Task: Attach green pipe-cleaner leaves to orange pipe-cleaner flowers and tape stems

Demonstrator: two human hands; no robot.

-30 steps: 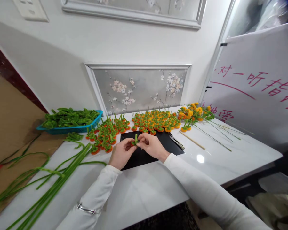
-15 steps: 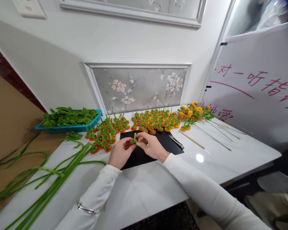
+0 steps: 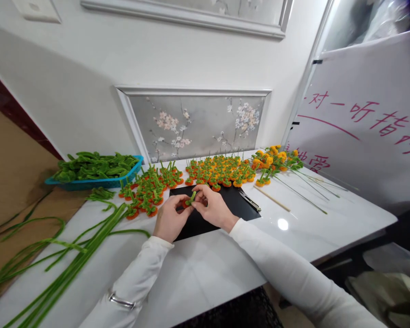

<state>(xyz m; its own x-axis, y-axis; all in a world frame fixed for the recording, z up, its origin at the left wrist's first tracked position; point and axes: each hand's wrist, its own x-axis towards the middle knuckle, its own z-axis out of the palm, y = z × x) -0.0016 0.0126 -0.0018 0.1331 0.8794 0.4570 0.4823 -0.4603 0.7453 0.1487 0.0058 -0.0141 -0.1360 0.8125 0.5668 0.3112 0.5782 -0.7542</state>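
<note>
"Both hands meet over one piece, don't they?"

"Yes. The left hand (image 3: 171,220) pinches a small fuzzy orange flower head (image 3: 185,205) between thumb and fingers, and the right hand (image 3: 212,207) pinches the green chenille stub (image 3: 192,197) on it. How hard they squeeze, I can't tell."

"Where is the piece, exactly?"

"Just above the thin black rectangular mat (image 3: 198,227), which lies on the glossy white worktop (image 3: 222,262) between its front edge and the flower rows towards its back edge. The stub leans towards the right hand."

"Which step is this?"

"Judging by the similar stub-topped orange heads (image 3: 151,211) standing left of the mat, I'd say the green part is being fitted or shaped. Fingertips cover the join, so I can't say which."

"What does the next move call for?"

"A steady left hand, I think, while the right presses or twists the green snug without crushing the soft pile."

"Any tool needed?"

"Probably not yet. The slim black-and-silver cutting tool (image 3: 250,201) lies untouched at the mat's right edge, and long green chenille stems (image 3: 97,241) lie near the worktop's left edge."
</note>
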